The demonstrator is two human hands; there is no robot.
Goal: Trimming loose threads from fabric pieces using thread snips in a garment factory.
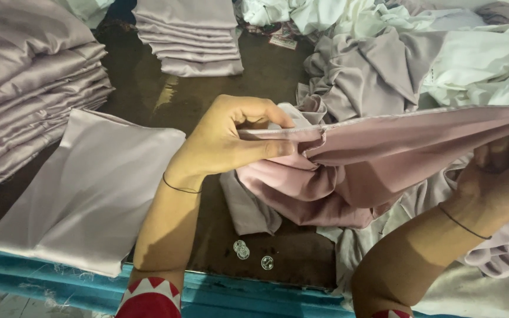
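Our left hand (231,138) is pinching the top edge of a dusty pink cloth (384,159), thumb lying along the hem and fingers curled over it from behind. Around us, a dark, shiny table (166,94) is carrying the work, and its front edge (254,294) is showing chipped turquoise paint. On the left we are seeing a tall stack of folded pale lilac sheets (30,82), with a smaller stack (192,35) standing further back. One folded satin piece (89,188) is lying flat just beside our left forearm. A loose heap of white and grey fabric (419,53) is filling the far right of the table. Three small clear buttons (248,254) are resting on the bare tabletop below the pink cloth.

Our left arm is reaching up from the bottom edge, wrist bent inward, with a thin dark band around it. Our right hand (502,176) is sitting behind and under the cloth at the right; its fingers are folded into the fabric, gripping it, though the fingertips are hidden. That wrist is wearing a thin band too.

We are holding the pink cloth stretched between both hands above the table, its top edge running nearly straight, while the rest is hanging in soft folds and bunching onto the tabletop.
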